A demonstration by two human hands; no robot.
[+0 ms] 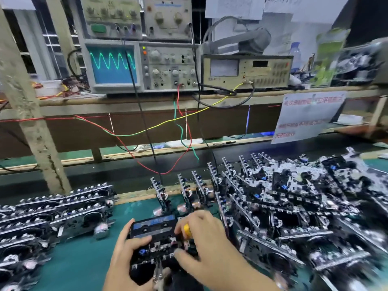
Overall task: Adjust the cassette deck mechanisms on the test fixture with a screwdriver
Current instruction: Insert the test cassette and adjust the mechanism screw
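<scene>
A cassette deck mechanism with a cassette loaded in it lies low on the green mat, in the middle of the view. My left hand grips its left side, thumb on top and index finger along the left edge. My right hand is on its right side, fingers curled round a yellow-handled screwdriver whose tip is hidden in the mechanism. An alligator clip is attached at the mechanism's near edge.
Finished-looking mechanisms lie in rows at the left and in a large pile at the right. Several stand upright behind the deck. On the shelf above, an oscilloscope shows a green sine wave; coloured wires hang down.
</scene>
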